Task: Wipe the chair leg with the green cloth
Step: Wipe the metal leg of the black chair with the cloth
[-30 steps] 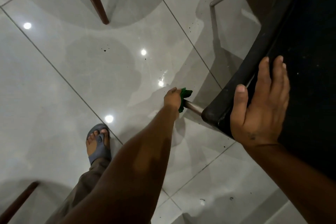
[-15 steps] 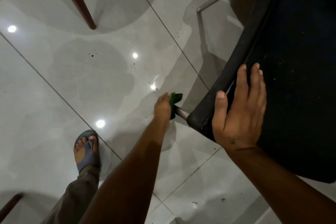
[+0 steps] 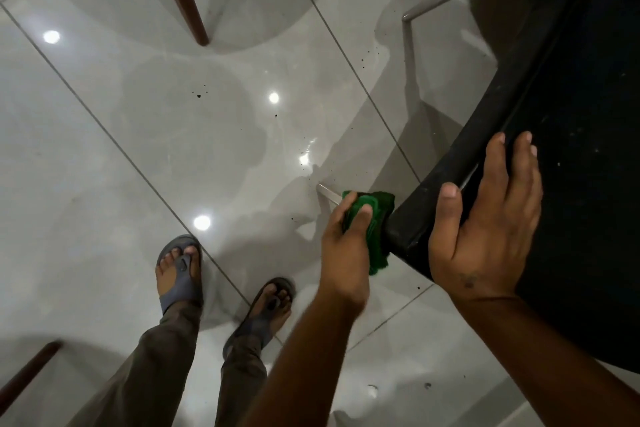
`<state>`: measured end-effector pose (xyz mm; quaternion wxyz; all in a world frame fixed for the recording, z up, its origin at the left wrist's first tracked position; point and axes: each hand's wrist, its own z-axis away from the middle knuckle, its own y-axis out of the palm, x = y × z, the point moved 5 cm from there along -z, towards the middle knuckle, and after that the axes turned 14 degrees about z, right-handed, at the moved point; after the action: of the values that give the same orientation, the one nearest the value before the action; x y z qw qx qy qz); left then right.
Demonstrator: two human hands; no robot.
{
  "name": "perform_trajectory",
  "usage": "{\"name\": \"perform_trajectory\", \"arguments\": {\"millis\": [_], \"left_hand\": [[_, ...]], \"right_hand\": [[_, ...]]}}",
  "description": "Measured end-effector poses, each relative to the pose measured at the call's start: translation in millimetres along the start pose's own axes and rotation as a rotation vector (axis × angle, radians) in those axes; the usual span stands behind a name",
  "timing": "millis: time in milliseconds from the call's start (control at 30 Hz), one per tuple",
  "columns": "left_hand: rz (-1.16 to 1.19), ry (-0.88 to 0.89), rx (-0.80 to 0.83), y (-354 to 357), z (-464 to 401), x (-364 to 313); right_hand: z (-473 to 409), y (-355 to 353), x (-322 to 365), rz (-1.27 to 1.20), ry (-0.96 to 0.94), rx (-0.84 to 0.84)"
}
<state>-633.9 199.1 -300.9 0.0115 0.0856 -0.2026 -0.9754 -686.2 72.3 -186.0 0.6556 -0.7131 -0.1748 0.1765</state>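
the chair leg, a thin metal tube, runs from under the corner of the black seat down to the glossy tiled floor, and only its lower end shows bare; the rest is swallowed by the green cloth, bunched round the top of the leg right against the seat corner. the left hand is curled tight on that cloth, thumb pressed on the outer fold, fingers apparently wrapped behind, though they're hidden so hard to be sure they close fully round the tube. to do this stroke well, keep the cloth cupped all the way round the tube and slide along its full length to the foot, firm even pressure, turning the wrist so the back face gets cleaned too. the right hand lies spread flat on the seat, fingers together, thumb over the edge, holding nothing, just steadying the chair. both sandalled feet stand on the tiles near by, clear of the leg
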Motion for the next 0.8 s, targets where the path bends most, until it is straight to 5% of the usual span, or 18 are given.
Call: {"name": "perform_trajectory", "arguments": {"millis": [133, 267, 367, 600, 800], "left_hand": [[-0.426, -0.064, -0.204, -7.3, -104.7, -25.6], [-0.748, -0.245, -0.141, -14.5, -156.2, -34.2], [-0.887, -0.121, -0.090, 5.3, -131.0, -40.6], [-0.562, 0.007, 0.155, 29.7, 10.3, -39.8], [-0.470, -0.078, -0.118, 15.7, -56.6, -24.3]], "right_hand": [[-0.1, 0.5, -1.3, 0.007, -0.008, -0.020], [0.3, 0.7, -1.8, 0.005, -0.001, -0.023], [-0.3, -0.8, -0.4, -0.006, -0.006, -0.015], [-0.8, -1.2, 1.1, 0.001, 0.006, 0.010], [-0.3, 0.7, -0.3, 0.011, 0.009, -0.003]]}}
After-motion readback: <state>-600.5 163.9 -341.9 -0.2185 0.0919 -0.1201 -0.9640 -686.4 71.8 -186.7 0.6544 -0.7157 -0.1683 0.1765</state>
